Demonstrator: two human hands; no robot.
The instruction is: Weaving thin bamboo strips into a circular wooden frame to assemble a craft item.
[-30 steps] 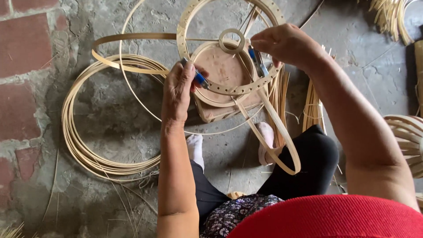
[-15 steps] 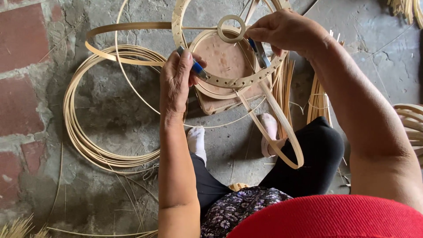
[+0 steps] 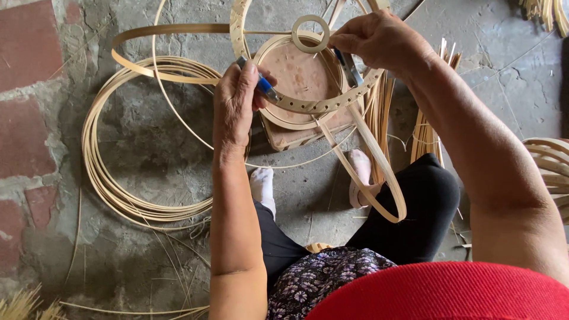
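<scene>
Bricks [image 3: 26,89], red and worn, sit at nine o'clock beside the grey floor [image 3: 148,261]. Next comes a big coil of thin cane strips [image 3: 127,148], lying flat on that floor. A wider flat strip [image 3: 160,29] curves over the coil at eleven o'clock.

Then the left hand [image 3: 237,104] shows, near the middle. Its grip is closed around a small tool with a blue handle [image 3: 264,86], and the tool's tip touches the hoop with holes [image 3: 308,106]. That hoop is a pale flat band with a row of little holes, held up in the air at twelve o'clock, above a round wooden form [image 3: 299,77] on the floor. A long strip loop [image 3: 379,172] hangs down from the hoop toward five o'clock, past a foot in a white sock [image 3: 262,184].

A small cane ring [image 3: 310,34] sits at the top of the hoop. The right hand [image 3: 379,41], at one o'clock, pinches the hoop's edge just beside that ring, its grip tight. Bundles of cane sticks [image 3: 427,136] lie at three o'clock.
</scene>
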